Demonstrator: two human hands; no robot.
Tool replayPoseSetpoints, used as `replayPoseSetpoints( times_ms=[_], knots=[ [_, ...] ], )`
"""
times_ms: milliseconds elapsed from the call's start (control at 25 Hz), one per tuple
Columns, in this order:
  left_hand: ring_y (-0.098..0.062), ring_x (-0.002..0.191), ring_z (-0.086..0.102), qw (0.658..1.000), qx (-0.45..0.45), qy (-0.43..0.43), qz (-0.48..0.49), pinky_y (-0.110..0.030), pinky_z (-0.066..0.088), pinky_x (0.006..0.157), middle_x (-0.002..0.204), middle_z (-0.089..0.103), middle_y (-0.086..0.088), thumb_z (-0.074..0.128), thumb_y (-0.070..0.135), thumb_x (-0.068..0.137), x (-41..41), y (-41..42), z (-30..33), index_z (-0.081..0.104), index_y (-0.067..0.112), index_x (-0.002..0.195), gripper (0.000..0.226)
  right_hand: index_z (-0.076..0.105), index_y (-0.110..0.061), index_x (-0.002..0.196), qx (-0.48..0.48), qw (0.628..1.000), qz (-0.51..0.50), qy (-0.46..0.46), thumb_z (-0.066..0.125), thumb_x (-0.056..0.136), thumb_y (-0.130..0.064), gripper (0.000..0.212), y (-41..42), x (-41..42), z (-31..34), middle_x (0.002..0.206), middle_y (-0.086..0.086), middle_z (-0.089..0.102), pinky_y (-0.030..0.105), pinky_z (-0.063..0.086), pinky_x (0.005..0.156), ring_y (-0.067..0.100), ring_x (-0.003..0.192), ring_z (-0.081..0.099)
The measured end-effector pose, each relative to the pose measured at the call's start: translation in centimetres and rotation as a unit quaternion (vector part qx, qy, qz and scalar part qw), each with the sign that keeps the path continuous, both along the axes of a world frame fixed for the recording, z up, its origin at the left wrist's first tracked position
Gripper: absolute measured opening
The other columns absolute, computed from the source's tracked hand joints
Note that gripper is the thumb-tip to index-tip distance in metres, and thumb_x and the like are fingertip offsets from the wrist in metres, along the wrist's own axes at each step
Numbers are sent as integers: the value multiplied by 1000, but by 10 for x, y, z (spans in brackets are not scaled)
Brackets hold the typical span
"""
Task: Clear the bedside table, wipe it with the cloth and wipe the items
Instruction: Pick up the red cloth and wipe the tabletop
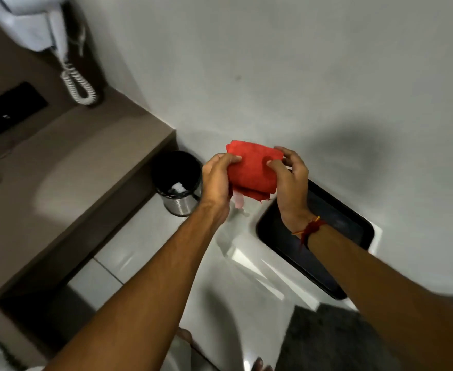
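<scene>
At far left a white wall-mounted handset with a coiled cord hangs above a brown laminate counter, whose top looks bare in view. Just right of the counter's end, a round steel waste bin with a black liner stands on the pale tiled floor; crumpled white paper lies in its bottom.

The left hand and the right hand hold a folded red cloth in the air between them, each grip closed on one edge, thumbs on top. A pale object shows just beneath the cloth, too blurred to name. Below the right wrist, a black rectangular tray rests on a white surface and appears empty.

The step in hand seems to be folding or readying the cloth for wiping. The next move likely calls for one hand to carry it down flat onto a surface.
</scene>
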State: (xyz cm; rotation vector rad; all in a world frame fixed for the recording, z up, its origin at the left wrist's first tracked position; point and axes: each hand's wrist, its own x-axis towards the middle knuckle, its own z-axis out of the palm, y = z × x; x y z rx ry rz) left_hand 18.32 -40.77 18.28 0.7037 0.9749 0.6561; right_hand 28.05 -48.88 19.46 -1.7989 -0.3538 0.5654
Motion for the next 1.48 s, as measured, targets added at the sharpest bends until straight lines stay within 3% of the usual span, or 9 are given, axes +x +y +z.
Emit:
replayPoseSetpoints(
  times_ms=[200, 520, 720, 840, 1000, 1160, 1240, 1360, 1480],
  knots=[
    [-30, 93, 55, 986, -99, -43, 130, -31, 51, 64, 103, 57, -17, 61, 12, 89, -137, 112, -17, 60, 8, 104, 16, 68, -9, 119, -14, 976, 200, 82, 67, 92, -21, 30, 147, -114, -24, 122, 18, 71, 45, 57, 94, 36, 114, 67],
    [-8, 51, 62, 942, -86, 96, 311, -21, 51, 47, 66, 69, 0, 68, 10, 95, -439, 182, -115, 65, 10, 97, 3, 57, -5, 136, -134, 880, 445, 96, 67, 96, -11, 41, 297, -390, -136, 128, 15, 67, 32, 54, 86, 30, 114, 66],
    [-26, 89, 69, 916, -100, 142, 362, -33, 64, 66, 118, 66, -20, 64, 6, 99, -546, 164, -182, 54, -6, 136, 40, 45, -13, 146, -200, 800, 564, 48, 61, 100, -16, 48, 309, -508, -190, 140, 13, 58, 36, 56, 89, 25, 117, 60],
    [-45, 125, 60, 938, -79, 129, 313, -62, 55, 99, 145, 54, -28, 49, 0, 105, -574, 159, -210, 37, -1, 155, 51, 28, -17, 156, -224, 768, 598, -40, 58, 102, -17, 62, 320, -545, -219, 150, 17, 45, 42, 56, 97, 32, 128, 55],
    [-40, 141, 48, 922, -62, 294, 246, -49, 42, 118, 155, 46, -23, 50, -1, 102, -587, 148, -236, 45, 6, 153, 51, 7, -27, 163, -233, 591, 678, -370, 54, 100, -49, 82, 324, -548, -249, 164, 25, 19, 63, 36, 118, 49, 148, 29],
    [-11, 95, 59, 895, 11, 350, 277, -29, 53, 84, 107, 69, -9, 52, 6, 104, -586, 146, -250, 59, 1, 123, 21, 12, -40, 162, -93, 403, 749, -517, 28, 100, -67, 70, 321, -552, -272, 172, 16, 9, 70, 17, 123, 46, 156, 12],
    [-16, 95, 64, 882, 3, 381, 277, -26, 56, 81, 100, 71, -1, 52, 9, 105, -584, 151, -250, 57, 0, 127, 24, 12, -42, 162, -69, 376, 753, -535, 27, 100, -67, 68, 315, -550, -287, 174, 9, 6, 68, 12, 124, 43, 158, 9],
    [-25, 126, 55, 840, 89, 511, 158, -29, 48, 109, 144, 54, -8, 54, -4, 96, -581, 149, -251, 51, 2, 148, 52, 14, -42, 161, -34, 359, 745, -561, 36, 99, -64, 70, 332, -543, -301, 174, 8, 9, 66, 13, 124, 40, 159, 9],
    [-30, 134, 47, 797, 90, 586, 116, -39, 49, 108, 154, 43, -10, 53, 7, 100, -571, 152, -254, 46, 10, 154, 55, 18, -44, 160, -4, 331, 752, -570, 44, 94, -64, 73, 384, -548, -306, 173, 9, 12, 69, 14, 123, 42, 158, 11]
  ],
)
